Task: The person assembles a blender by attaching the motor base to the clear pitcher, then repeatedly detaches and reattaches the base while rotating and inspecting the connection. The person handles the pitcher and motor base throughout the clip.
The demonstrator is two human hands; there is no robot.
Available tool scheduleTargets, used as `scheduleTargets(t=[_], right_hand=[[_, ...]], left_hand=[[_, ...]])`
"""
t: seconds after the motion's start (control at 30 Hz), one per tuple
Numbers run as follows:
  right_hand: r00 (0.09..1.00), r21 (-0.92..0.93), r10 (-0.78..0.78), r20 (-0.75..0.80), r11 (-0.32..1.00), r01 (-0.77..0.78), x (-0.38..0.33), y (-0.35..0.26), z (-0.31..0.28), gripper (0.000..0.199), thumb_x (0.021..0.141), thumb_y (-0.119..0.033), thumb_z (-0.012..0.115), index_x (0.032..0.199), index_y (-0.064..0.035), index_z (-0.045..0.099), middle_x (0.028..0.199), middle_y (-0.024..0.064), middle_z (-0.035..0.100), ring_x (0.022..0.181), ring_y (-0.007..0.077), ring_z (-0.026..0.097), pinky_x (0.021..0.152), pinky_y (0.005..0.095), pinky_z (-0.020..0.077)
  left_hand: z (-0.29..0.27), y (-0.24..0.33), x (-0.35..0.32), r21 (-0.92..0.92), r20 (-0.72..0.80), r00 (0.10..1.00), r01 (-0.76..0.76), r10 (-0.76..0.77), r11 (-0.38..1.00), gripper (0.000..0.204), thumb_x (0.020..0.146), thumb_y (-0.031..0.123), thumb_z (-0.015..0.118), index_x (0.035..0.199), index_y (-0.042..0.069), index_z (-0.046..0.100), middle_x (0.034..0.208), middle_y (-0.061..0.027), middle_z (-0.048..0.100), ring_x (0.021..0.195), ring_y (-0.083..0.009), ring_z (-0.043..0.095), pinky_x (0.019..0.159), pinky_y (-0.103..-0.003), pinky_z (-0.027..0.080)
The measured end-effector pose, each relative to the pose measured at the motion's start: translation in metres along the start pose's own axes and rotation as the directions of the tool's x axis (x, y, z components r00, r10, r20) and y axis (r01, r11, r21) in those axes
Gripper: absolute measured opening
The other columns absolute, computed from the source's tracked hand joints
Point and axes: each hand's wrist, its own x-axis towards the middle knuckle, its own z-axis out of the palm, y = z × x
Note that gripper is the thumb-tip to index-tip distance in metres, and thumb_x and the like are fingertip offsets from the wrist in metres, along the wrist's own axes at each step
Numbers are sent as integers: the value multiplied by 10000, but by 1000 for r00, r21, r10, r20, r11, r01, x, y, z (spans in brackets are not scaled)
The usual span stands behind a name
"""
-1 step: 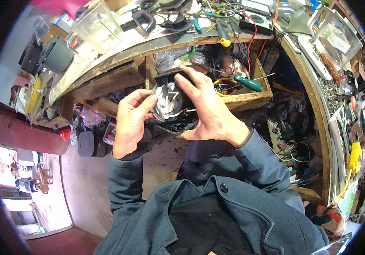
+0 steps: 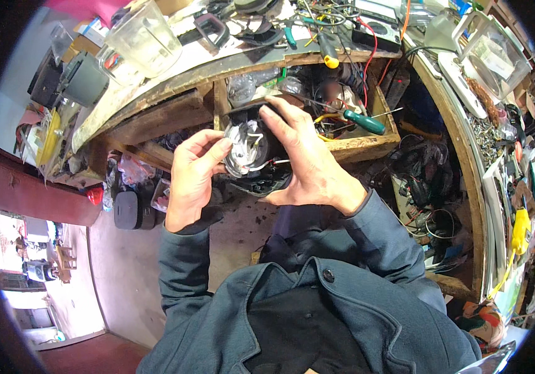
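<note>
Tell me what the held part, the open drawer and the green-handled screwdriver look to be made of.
Held part: likely black plastic, from its dark, shiny edges; the glossy pale inside is unclear.
Open drawer: probably wood, matte and worn, given its brown, rough front.
Screwdriver: handle apparently glossy plastic, by its highlights; thin shaft probably metal.

Beyond the grip stands a worn bench (image 2: 174, 73), its drawer (image 2: 361, 148) open, with grey floor (image 2: 133, 268) below and a pale wall (image 2: 13, 93) and bright doorway (image 2: 62, 293) far left.
</note>
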Motion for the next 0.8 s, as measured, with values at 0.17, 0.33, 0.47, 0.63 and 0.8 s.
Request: scheduleTargets(t=[0.17,0.33,0.47,0.63,0.8], right_hand=[[997,114,48,-52,993,-41,-4,6,5,1326,488,-298,952,1587,-77,244,1546,282,301,1393,482,347,1163,525,322],[997,108,18,-73,994,-10,-7,9,9,1342,478,-309,961,1585,-73,241,1555,289,291,1405,491,330,1170,528,305],[998,85,14,-57,996,-9,-5,5,7,1297,472,-267,955,1565,-79,281,1555,293,287,1399,507,329,1165,553,301],[1000,24,-20,-4,1000,20,-5,6,5,1282,460,-235,946,1562,-116,300,1558,283,284,1387,513,340,1156,566,313],[999,51,-37,-21,998,38,-6,8,6,1280,471,-245,945,1568,-129,294,1562,270,287,1388,514,341,1157,560,314]], left_hand=[[0,0,-1,73,-8,1000,-27,27,997,169,928,113,735,1061,18,691,911,-13,715,773,-58,653,645,-199,509],[0,0,-3,136,-6,998,-61,63,989,171,925,118,737,1059,19,697,912,1,713,768,-43,619,668,-202,475],[-1,-2,-3,127,14,998,-59,57,990,177,925,118,738,1066,20,696,930,-2,715,780,-45,629,668,-200,482],[-1,-2,-5,62,15,1000,-28,28,998,186,933,113,728,1077,1,686,955,-28,719,799,-69,665,670,-210,527],[1,-1,-5,36,25,1000,-15,14,999,188,940,107,719,1081,-13,684,956,-42,722,790,-83,677,668,-219,547]])
